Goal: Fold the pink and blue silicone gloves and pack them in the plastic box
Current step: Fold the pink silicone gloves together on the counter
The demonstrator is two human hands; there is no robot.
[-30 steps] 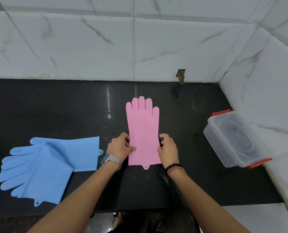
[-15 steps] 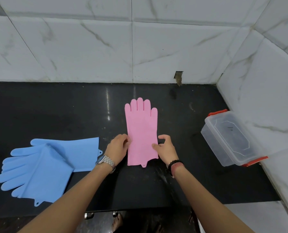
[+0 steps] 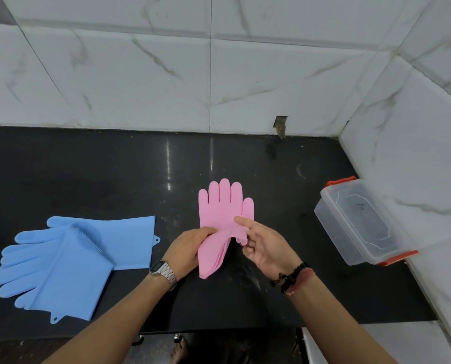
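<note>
The pink gloves (image 3: pixel 225 211) lie mid-desk (image 3: pixel 87 174), cuff end lifted and bunched; the left hand (image 3: pixel 186 249) grips the cuff's left edge, the right hand (image 3: pixel 265 245) pinches its right corner, fingers closed on silicone; the first fold looks underway; next, carry the cuff toward the fingertips; blue gloves (image 3: pixel 69 256) wait leftward, plastic box (image 3: pixel 361 222) lidded at right.

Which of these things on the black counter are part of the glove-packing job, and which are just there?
Part of the job:
pink gloves, held by the left hand and right hand
blue gloves
plastic box, lid on

Just there:
wristwatch
bead bracelet
hole in the wall tile
</note>
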